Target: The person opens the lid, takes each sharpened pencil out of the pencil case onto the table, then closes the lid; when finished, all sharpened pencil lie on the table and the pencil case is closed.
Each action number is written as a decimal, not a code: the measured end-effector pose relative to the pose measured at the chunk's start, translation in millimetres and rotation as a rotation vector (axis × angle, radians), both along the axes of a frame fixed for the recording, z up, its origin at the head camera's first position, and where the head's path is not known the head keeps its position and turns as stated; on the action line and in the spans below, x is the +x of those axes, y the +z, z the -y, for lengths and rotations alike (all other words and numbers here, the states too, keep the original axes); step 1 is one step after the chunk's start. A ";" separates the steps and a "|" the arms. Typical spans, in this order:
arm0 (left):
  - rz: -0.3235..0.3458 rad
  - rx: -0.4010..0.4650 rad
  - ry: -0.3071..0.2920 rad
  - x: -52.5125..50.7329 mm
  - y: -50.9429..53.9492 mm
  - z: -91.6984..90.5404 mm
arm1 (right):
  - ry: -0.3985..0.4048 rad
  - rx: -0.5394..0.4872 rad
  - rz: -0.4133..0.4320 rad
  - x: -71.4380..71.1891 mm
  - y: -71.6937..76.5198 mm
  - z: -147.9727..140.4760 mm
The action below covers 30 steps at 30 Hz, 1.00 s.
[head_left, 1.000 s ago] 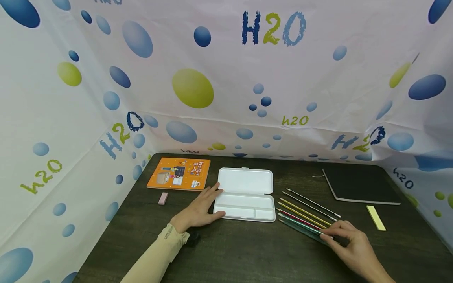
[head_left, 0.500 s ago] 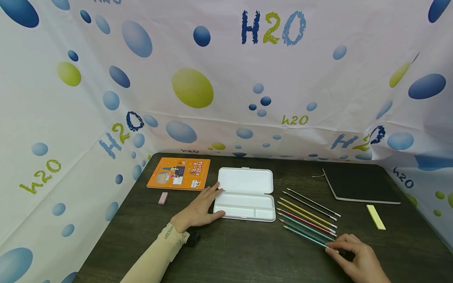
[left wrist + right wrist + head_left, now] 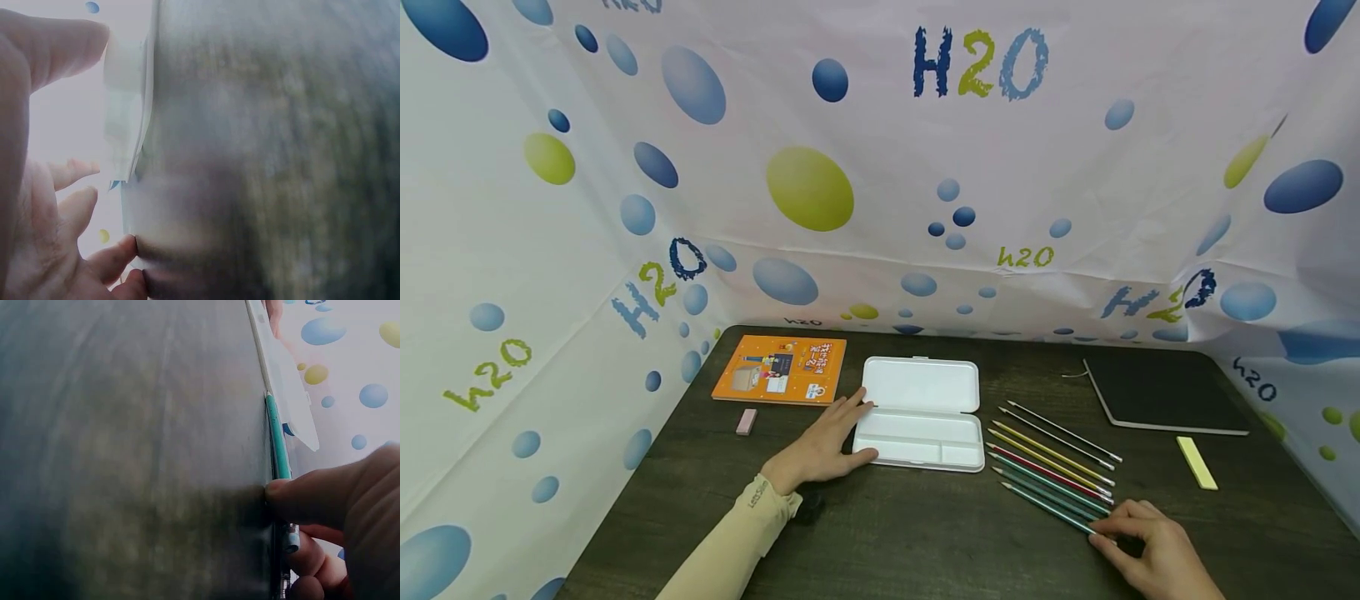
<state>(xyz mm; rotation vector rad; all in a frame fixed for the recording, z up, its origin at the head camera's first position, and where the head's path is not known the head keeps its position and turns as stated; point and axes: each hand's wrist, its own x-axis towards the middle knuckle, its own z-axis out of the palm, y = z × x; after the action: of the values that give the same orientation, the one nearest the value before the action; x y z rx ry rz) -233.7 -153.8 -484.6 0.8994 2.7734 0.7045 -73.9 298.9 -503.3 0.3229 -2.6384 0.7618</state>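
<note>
A white pencil case [image 3: 922, 386] lies open on the dark table, its lid folded back and its compartments facing up. My left hand [image 3: 815, 446] rests at the case's left edge, thumb and fingers extended against it. To the right, several pencils [image 3: 1052, 457] lie side by side at a slant, tips toward the case: white, yellow, red and green ones. Between thumb and fingers my right hand [image 3: 1156, 546] pinches the rear end of the nearest green pencil [image 3: 1048, 507]. In the right wrist view this green pencil [image 3: 278, 440] lies along the tabletop under the thumb.
An orange book [image 3: 781, 368] lies at the back left, with a pink eraser [image 3: 746, 422] in front of it. At the back right is a black notebook [image 3: 1165, 390], and a yellow strip [image 3: 1197, 462] lies before it. A printed curtain [image 3: 880, 167] surrounds the table.
My right hand has moved slightly toward the front with the green pencil, separating it from the other green ones. My left hand has stayed at the case.
</note>
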 end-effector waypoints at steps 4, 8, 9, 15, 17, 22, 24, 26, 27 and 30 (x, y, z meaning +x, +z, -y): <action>0.006 0.002 0.007 1.0 0.4 -0.1 | 0.008 0.040 -0.008 -0.9 1.0 0.6; 0.015 0.002 0.013 2.2 1.2 -0.3 | 0.013 0.054 0.003 -1.3 2.9 1.5; 0.017 0.004 0.013 2.2 1.1 -0.4 | 0.013 0.055 0.003 -1.3 3.2 1.6; 0.014 0.013 0.012 2.2 0.0 0.0 | 0.016 0.068 -0.003 -1.7 4.2 2.2; 0.001 0.015 0.006 1.9 -0.9 0.4 | 0.014 0.074 0.000 -2.1 4.5 2.5; -0.022 0.014 -0.005 1.2 -1.3 1.0 | 0.023 0.096 -0.004 -3.4 6.2 2.9; -0.020 0.012 -0.006 1.2 -0.4 1.0 | 0.034 0.108 -0.018 -4.5 8.3 3.1; -0.019 0.013 -0.010 1.0 0.1 1.0 | 0.041 0.120 -0.023 -6.0 11.3 3.0; -0.019 0.011 -0.012 0.8 0.2 1.0 | 0.041 0.123 -0.022 -7.3 13.3 3.1; -0.030 0.012 -0.020 0.2 0.2 1.0 | 0.038 0.120 -0.049 -13.0 20.5 2.4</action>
<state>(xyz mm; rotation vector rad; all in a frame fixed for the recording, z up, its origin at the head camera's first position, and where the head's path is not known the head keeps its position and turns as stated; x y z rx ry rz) -233.6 -154.8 -484.4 0.9466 2.7847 0.7107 -86.9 296.5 -482.7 0.4200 -2.6441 0.6001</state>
